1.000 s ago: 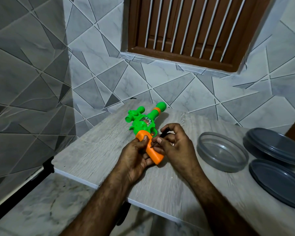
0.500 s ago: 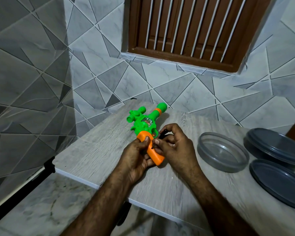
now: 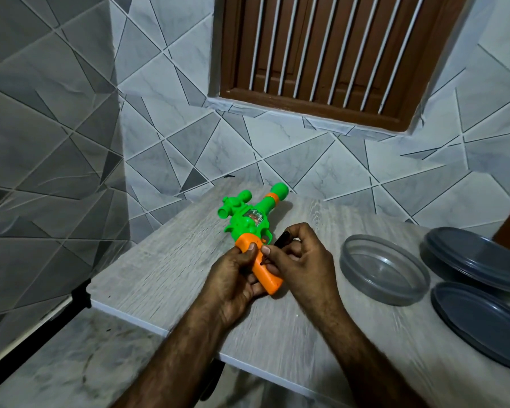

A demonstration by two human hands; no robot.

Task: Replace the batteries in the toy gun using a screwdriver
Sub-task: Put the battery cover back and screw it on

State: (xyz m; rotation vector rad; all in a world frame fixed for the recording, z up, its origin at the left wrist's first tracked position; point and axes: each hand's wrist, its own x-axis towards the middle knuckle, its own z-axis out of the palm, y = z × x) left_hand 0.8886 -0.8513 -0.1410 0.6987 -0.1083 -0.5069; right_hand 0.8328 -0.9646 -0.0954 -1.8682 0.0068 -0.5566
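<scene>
Scarcely changed: toy gun [image 3: 249, 222] flat, left of the clear bowl [image 3: 395, 295]; left hand [image 3: 233, 278] curled round its orange grip [image 3: 267, 275]; right hand [image 3: 301, 260] pinching the black screwdriver [image 3: 281, 240], tip at the grip. Likely still unscrewing.

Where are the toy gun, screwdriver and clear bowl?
toy gun [image 3: 248, 228]: head view, green body.
screwdriver [image 3: 282, 239]: head view, black handle.
clear bowl [image 3: 401, 297]: head view, near wall.

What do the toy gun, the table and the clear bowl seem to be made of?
Toy gun: likely moulded plastic, glossy, in uniform bright green and orange.
Table: seems matte laminate, with printed grey wood grain and a white edge.
Bowl: clear, smoky plastic perhaps; glass not ruled out.
</scene>
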